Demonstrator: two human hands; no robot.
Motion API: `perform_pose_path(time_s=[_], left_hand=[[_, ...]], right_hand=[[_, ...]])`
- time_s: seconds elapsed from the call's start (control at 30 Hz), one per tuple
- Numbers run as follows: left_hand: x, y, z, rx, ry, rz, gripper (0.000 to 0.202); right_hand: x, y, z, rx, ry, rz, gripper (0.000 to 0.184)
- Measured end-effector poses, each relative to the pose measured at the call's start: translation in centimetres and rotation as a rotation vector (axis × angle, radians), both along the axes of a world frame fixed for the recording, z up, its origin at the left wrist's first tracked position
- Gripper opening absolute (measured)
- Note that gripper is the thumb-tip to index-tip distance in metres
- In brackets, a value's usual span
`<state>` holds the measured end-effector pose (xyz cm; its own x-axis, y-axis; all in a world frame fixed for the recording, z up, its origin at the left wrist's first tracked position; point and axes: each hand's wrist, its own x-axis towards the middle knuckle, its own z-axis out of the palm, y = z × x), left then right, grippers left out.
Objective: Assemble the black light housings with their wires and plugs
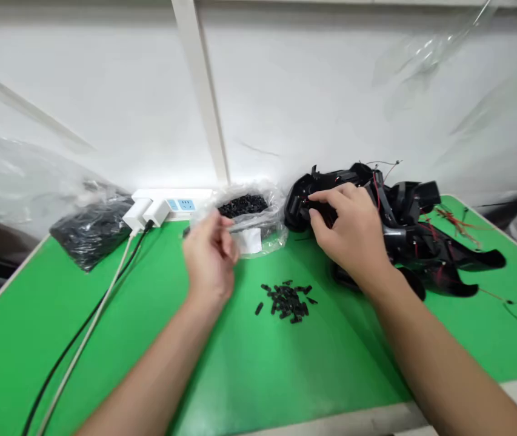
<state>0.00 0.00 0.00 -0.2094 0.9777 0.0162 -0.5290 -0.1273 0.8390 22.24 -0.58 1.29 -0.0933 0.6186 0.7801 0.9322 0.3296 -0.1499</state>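
My left hand (210, 257) is closed around a slim grey rod-like tool (244, 226), blurred, whose kind I cannot make out. It is in front of a clear plastic bag (276, 233) filled with small black parts (244, 206). My right hand (351, 227) reaches over the pile of black plastic housings (403, 233) with wires on them. Its thumb and forefinger are apart at the left end of the pile, with nothing visible between them; the other fingers are partly hidden. Between my forearms lies a loose heap of small black plastic pieces (288, 300).
A white power strip (201, 195) with two white plugs (146, 212) stands against the wall. Cables (99, 309) run from it across the green table (249, 375). A bag of dark items (92, 230) lies at the left. Red wires (460, 227) lie at the right.
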Motion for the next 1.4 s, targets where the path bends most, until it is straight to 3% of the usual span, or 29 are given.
perform_pose_path(time_s=[0.1, 0.2, 0.3, 0.4, 0.43, 0.5, 0.57, 0.73, 0.8, 0.87, 0.93, 0.97, 1.07, 1.17, 1.23, 1.33, 1.4], left_hand=[[1.4, 0.2, -4.1, 0.013, 0.072, -0.052, 0.041], [1.1, 0.3, -5.8, 0.058, 0.233, -0.173, 0.048], [0.6, 0.5, -5.8, 0.075, 0.297, -0.224, 0.051], [0.6, 0.6, -5.6, 0.090, 0.326, -0.230, 0.051], [0.6, 0.7, -5.6, 0.099, 0.340, -0.228, 0.051], [0.7, 0.7, -5.7, 0.118, 0.365, -0.213, 0.050], [0.7, 0.7, -5.7, 0.141, 0.395, -0.193, 0.049], [0.9, 0.2, -5.9, 0.198, 0.476, -0.150, 0.046], [0.9, -0.3, -6.1, 0.240, 0.535, -0.082, 0.036], [0.9, -0.8, -6.4, 0.382, 0.647, 0.096, 0.033], [0.9, -1.2, -6.6, 0.594, 0.737, 0.261, 0.061], [0.9, -1.4, -6.6, 0.687, 0.740, 0.279, 0.077], [1.2, -2.2, -6.1, 0.761, 0.606, 0.103, 0.099], [1.5, -2.8, -5.3, 0.592, 0.446, 0.004, 0.079], [1.4, -2.8, -4.8, 0.438, 0.293, -0.047, 0.060], [0.8, -1.9, -4.1, 0.172, -0.004, -0.219, 0.037], [0.0, -1.0, -3.7, -0.029, -0.144, -0.353, 0.038]], right_hand=[[0.7, 1.3, -1.2, 0.047, 0.014, -0.079, 0.022], [2.0, 1.4, -2.0, 0.099, 0.090, -0.083, 0.020], [3.2, 2.5, -1.2, 0.077, 0.125, -0.086, 0.029], [4.0, 5.0, 0.8, -0.027, 0.028, -0.156, 0.055], [4.2, 5.9, 1.4, -0.106, -0.014, -0.191, 0.051], [4.5, 7.6, 2.7, -0.309, -0.019, -0.207, 0.025], [4.6, 8.4, 3.9, -0.362, 0.054, -0.191, 0.012], [2.9, 5.9, 7.8, -0.110, 0.403, -0.052, 0.012], [1.4, 3.4, 9.1, 0.028, 0.479, 0.126, 0.010], [-0.8, 0.8, 9.7, 0.104, 0.547, 0.326, 0.010], [-3.3, -1.5, 9.3, 0.033, 0.711, 0.462, 0.011], [-4.6, -2.4, 8.7, -0.068, 0.810, 0.532, 0.013], [-7.6, -3.8, 6.1, -0.331, 0.996, 0.717, 0.025], [-8.8, -3.4, 3.1, -0.488, 1.057, 0.799, 0.031], [-8.6, -2.7, 1.3, -0.430, 1.028, 0.813, 0.024], [-7.7, -1.4, -0.8, -0.198, 0.932, 0.679, 0.015], [-7.0, -0.8, -1.9, -0.232, 0.996, 0.606, 0.018]])
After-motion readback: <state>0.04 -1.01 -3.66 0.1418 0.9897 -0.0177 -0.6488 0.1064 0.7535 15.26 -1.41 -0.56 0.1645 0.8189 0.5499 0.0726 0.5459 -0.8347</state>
